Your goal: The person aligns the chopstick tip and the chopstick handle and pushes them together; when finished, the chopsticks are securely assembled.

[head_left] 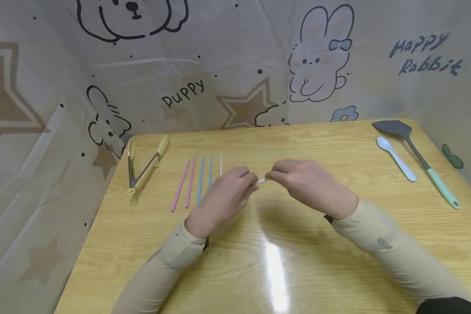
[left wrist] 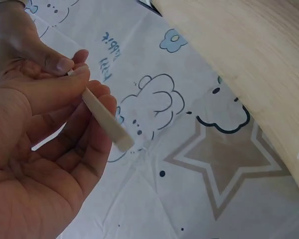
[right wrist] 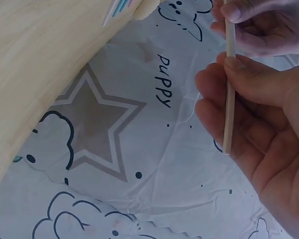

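Both hands hold a thin white stick (head_left: pixel 261 180) above the middle of the table. My left hand (head_left: pixel 227 192) pinches it on one side and my right hand (head_left: pixel 312 183) on the other, with a short length showing between them. One end of the stick (left wrist: pixel 107 121) sticks out past the left fingers in the left wrist view. In the right wrist view the other end of the stick (right wrist: pixel 228 129) lies across the right fingers. Just left of the left hand is a row with pink sticks (head_left: pixel 180 186), blue sticks (head_left: pixel 201 179) and a white stick (head_left: pixel 221 165), partly hidden by that hand.
Yellow-tipped tongs (head_left: pixel 143 172) lie spread at the table's back left. At the right are a light blue spoon (head_left: pixel 396 159) and a grey spatula (head_left: pixel 418 152) with a green handle. A printed cloth (head_left: pixel 235 52) hangs behind the wooden table (head_left: pixel 235 279).
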